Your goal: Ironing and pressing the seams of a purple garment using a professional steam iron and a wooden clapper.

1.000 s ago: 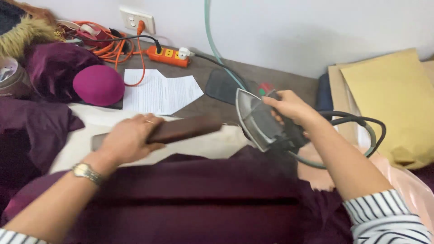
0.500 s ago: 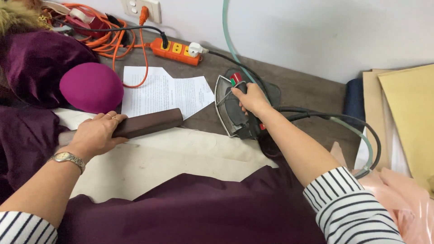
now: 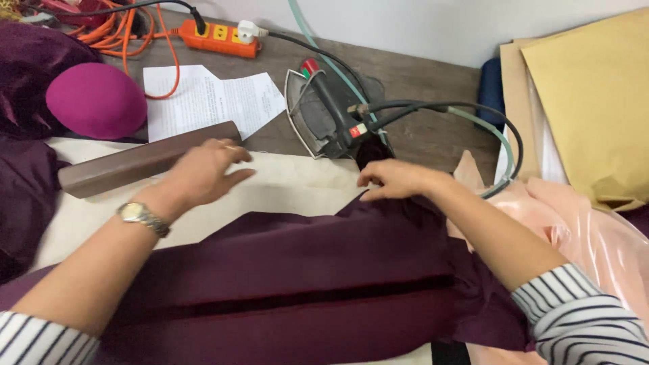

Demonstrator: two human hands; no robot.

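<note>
A dark purple fabric (image 3: 304, 270) lies folded across the cream ironing pad (image 3: 291, 182) in front of me. My right hand (image 3: 395, 181) rests with its fingertips pressed on the fabric's upper right corner. My left hand (image 3: 203, 172), wearing a wristwatch, hovers open over the pad next to a long brown wooden block (image 3: 128, 165), its fingers just off it. The steam iron (image 3: 324, 111) stands tilted on its rest on the wooden table behind my right hand, its cord and hose looping to the right.
A magenta rounded pressing ham (image 3: 94, 100) and more purple cloth (image 3: 30, 57) sit at the left. A white paper (image 3: 209, 101) and an orange power strip (image 3: 216, 37) lie behind. Yellow and brown paper sheets (image 3: 595, 94) and pink plastic (image 3: 595, 236) fill the right.
My right hand has set the iron down on its rest and moved down onto the fabric corner. My left hand has let go of the wooden block and opened.
</note>
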